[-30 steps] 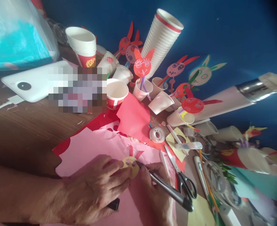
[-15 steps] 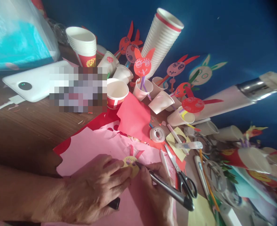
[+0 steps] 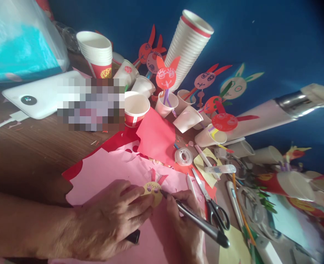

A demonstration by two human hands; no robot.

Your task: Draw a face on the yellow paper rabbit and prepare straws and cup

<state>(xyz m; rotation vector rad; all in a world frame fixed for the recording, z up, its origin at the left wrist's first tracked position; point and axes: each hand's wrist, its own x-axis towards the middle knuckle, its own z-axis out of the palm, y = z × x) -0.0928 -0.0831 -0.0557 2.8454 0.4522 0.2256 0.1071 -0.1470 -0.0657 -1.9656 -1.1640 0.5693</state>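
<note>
A small yellow paper rabbit face (image 3: 154,196) with red paper ears and drawn eyes lies on pink paper (image 3: 95,172). My left hand (image 3: 109,220) pins it down, fingertips over its lower left part. Under the lower fingers of that hand a black marker cap (image 3: 133,237) pokes out. My right hand (image 3: 182,220) grips a black marker (image 3: 199,220) in a writing hold. The marker's tip is at the right edge of the face, near the drawn eye; whether it touches the paper I cannot tell.
Black-handled scissors (image 3: 210,201), a tape roll (image 3: 184,157) and a cut yellow scrap (image 3: 206,161) lie to the right. Paper cups with rabbit faces on sticks, a tall cup stack (image 3: 190,47) and a flask (image 3: 261,117) stand behind. A white power bank (image 3: 44,95) lies at left.
The marker's tip has drawn back slightly to the right across the face, and its rear end has shifted a little right. My left hand stays in place.
</note>
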